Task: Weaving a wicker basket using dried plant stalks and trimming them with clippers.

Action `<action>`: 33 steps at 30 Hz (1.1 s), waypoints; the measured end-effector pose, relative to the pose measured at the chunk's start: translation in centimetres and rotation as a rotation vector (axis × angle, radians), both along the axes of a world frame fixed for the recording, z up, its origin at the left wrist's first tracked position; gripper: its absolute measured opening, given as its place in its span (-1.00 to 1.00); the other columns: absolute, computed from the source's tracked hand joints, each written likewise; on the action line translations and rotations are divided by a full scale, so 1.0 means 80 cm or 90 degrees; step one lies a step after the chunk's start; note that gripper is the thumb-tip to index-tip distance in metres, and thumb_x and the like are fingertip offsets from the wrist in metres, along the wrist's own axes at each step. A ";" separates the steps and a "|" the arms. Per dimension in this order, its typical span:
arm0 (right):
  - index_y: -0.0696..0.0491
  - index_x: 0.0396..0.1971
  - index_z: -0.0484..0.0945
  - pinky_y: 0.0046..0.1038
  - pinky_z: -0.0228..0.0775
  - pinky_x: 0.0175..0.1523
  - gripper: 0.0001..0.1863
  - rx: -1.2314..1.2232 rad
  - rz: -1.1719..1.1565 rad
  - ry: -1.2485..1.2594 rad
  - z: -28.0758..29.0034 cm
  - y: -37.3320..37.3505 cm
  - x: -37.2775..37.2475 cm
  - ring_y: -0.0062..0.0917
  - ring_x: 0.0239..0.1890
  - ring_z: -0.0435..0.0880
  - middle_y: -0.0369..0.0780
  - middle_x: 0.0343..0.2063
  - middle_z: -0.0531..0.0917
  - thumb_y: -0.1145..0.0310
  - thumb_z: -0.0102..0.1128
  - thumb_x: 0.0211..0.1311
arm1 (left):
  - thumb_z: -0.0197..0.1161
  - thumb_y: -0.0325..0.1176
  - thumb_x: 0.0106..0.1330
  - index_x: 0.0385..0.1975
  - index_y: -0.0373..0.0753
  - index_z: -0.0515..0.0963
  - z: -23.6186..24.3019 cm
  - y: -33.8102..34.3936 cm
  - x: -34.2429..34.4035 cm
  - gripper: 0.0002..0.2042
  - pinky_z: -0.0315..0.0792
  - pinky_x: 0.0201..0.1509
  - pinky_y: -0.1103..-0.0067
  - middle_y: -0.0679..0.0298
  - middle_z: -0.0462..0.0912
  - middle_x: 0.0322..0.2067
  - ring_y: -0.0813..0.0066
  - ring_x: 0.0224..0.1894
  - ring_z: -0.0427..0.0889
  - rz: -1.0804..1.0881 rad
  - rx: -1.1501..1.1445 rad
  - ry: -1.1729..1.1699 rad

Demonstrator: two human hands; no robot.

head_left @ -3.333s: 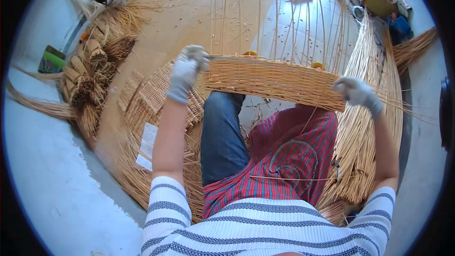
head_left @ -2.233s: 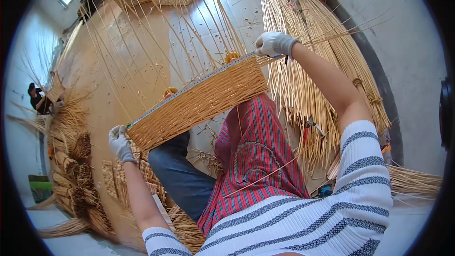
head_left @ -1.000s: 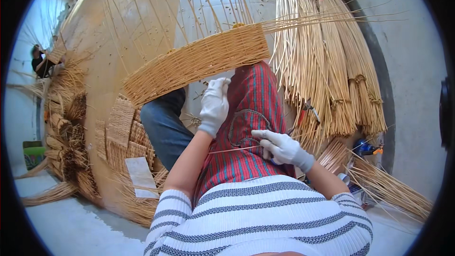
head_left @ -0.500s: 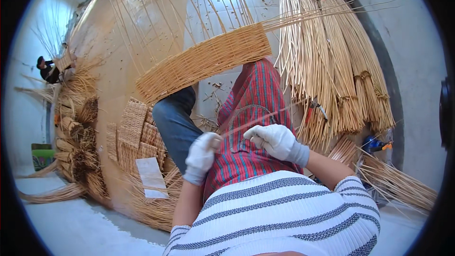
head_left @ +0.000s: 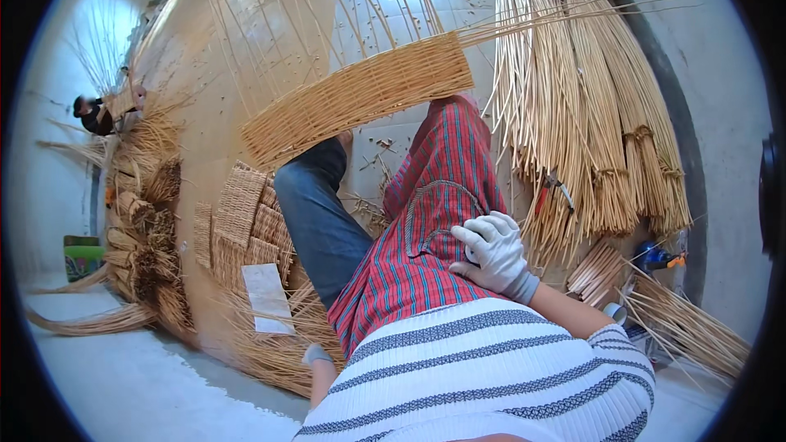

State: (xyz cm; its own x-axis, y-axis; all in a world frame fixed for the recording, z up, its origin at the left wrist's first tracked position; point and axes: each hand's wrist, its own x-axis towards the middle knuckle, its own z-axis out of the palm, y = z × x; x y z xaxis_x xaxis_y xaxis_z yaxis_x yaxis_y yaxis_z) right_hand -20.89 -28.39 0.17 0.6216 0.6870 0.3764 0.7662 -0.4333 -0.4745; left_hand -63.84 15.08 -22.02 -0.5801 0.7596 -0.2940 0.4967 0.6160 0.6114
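Note:
My right hand [head_left: 493, 255], in a white glove, rests on the red checked cloth [head_left: 426, 274] over my lap. Its fingers are curled, and a small pale rounded thing shows between thumb and fingers, too small to name. Low at my left side, my gloved left hand [head_left: 315, 354] reaches to a pile of loose wicker rods [head_left: 270, 364]; its fingers are hidden. Across my knees lies a curved woven wicker panel [head_left: 360, 98], with long unwoven rods [head_left: 360, 8] sticking out from its far edge and right end. Neither hand touches the panel.
Long rod bundles [head_left: 606, 106] lie at the right, with red-handled pruning shears [head_left: 554, 188] on them. Woven pieces [head_left: 241, 205] and a white sheet [head_left: 268, 299] are at left, beside standing bundles [head_left: 143, 237]. Another person [head_left: 97, 115] sits far left.
My left hand has left my lap and gone down left to the loose rods. My right hand has lowered onto the cloth. The thin blurred strip between them no longer shows.

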 end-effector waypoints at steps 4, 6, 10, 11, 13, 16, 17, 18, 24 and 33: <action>-0.21 0.13 0.62 -0.15 0.37 0.21 -0.27 -0.071 -0.032 0.043 -0.005 -0.010 -0.003 -0.28 0.09 0.56 -0.27 0.04 0.56 -0.05 0.62 -0.14 | 0.17 -0.35 0.39 0.36 -0.24 0.46 0.006 -0.026 0.070 -0.49 0.50 0.29 0.36 0.00 0.61 0.26 0.04 0.17 0.65 -0.179 0.076 0.060; -0.22 0.12 0.62 -0.16 0.38 0.16 -0.30 -0.076 -0.031 0.049 -0.013 -0.009 -0.001 -0.28 0.03 0.57 -0.28 -0.01 0.57 -0.04 0.62 -0.12 | 0.21 -0.47 0.41 0.37 -0.45 0.35 0.056 0.008 0.165 -0.47 0.39 0.43 0.39 -0.06 0.54 0.29 0.12 0.33 0.53 -0.426 0.286 -0.017; -0.22 0.07 0.64 -0.17 0.40 0.08 -0.35 -0.035 -0.041 0.065 -0.032 -0.002 0.003 -0.29 -0.06 0.57 -0.30 -0.09 0.57 -0.04 0.63 -0.09 | 0.16 -0.55 0.49 0.32 -0.40 0.42 0.183 0.048 0.378 -0.59 0.35 0.46 0.40 0.01 0.49 0.30 0.21 0.32 0.51 -0.629 0.473 -0.188; -0.22 0.05 0.65 -0.18 0.40 0.06 -0.37 -0.024 -0.050 0.072 -0.036 0.000 0.003 -0.30 -0.08 0.57 -0.31 -0.11 0.58 -0.05 0.63 -0.09 | 0.16 -0.54 0.50 0.30 -0.38 0.44 0.211 0.044 0.425 -0.61 0.37 0.43 0.40 0.03 0.51 0.27 0.24 0.29 0.52 -0.697 0.561 -0.222; -0.24 0.01 0.67 -0.19 0.38 0.04 -0.41 0.013 -0.065 0.061 -0.042 0.000 0.002 -0.31 -0.08 0.55 -0.32 -0.13 0.57 -0.09 0.60 -0.06 | 0.20 -0.52 0.49 0.26 -0.33 0.50 0.257 0.020 0.503 -0.64 0.42 0.37 0.40 0.06 0.53 0.25 0.27 0.22 0.56 -0.783 0.566 -0.307; -0.26 -0.02 0.68 -0.20 0.38 0.03 -0.43 0.041 -0.080 0.067 -0.046 -0.002 0.000 -0.32 -0.08 0.54 -0.32 -0.14 0.57 -0.11 0.60 -0.05 | 0.25 -0.54 0.43 0.14 -0.26 0.61 0.302 -0.042 0.596 -0.70 0.48 0.29 0.39 0.13 0.65 0.11 0.28 0.14 0.63 -0.977 0.674 -0.248; -0.26 -0.02 0.68 -0.20 0.38 0.03 -0.44 0.048 -0.091 0.073 -0.047 -0.003 0.000 -0.32 -0.08 0.54 -0.32 -0.14 0.57 -0.11 0.60 -0.05 | 0.26 -0.55 0.43 0.11 -0.25 0.63 0.311 -0.064 0.622 -0.72 0.50 0.27 0.42 0.17 0.70 0.05 0.31 0.13 0.66 -1.064 0.740 -0.197; -0.23 0.01 0.65 -0.21 0.38 0.03 -0.41 0.045 -0.093 0.090 -0.047 -0.005 0.002 -0.31 -0.09 0.56 -0.31 -0.15 0.59 -0.09 0.61 -0.05 | 0.30 -0.56 0.38 0.09 -0.22 0.65 0.319 -0.084 0.650 -0.71 0.49 0.29 0.37 0.14 0.69 0.06 0.26 0.13 0.66 -1.119 0.758 -0.191; -0.07 0.06 0.62 -0.22 0.46 -0.04 -0.36 0.161 -0.089 0.179 -0.047 -0.011 0.024 -0.26 -0.22 0.63 -0.26 -0.28 0.66 0.06 0.66 -0.05 | 0.33 -0.09 0.38 0.21 -0.12 0.58 0.326 -0.176 0.827 -0.55 0.43 0.35 0.23 0.09 0.73 0.01 0.04 0.20 0.63 -1.280 0.905 0.099; 0.10 -0.05 0.64 -0.49 0.60 -0.03 -0.58 0.273 -0.256 0.564 -0.035 -0.017 0.032 -0.62 -0.22 0.76 -0.25 -0.33 0.77 0.20 0.56 0.22 | 0.47 0.02 0.28 0.18 -0.19 0.57 0.367 -0.149 0.929 -0.43 0.56 0.00 0.48 0.25 0.74 -0.24 0.44 -0.19 0.68 -1.429 0.211 0.033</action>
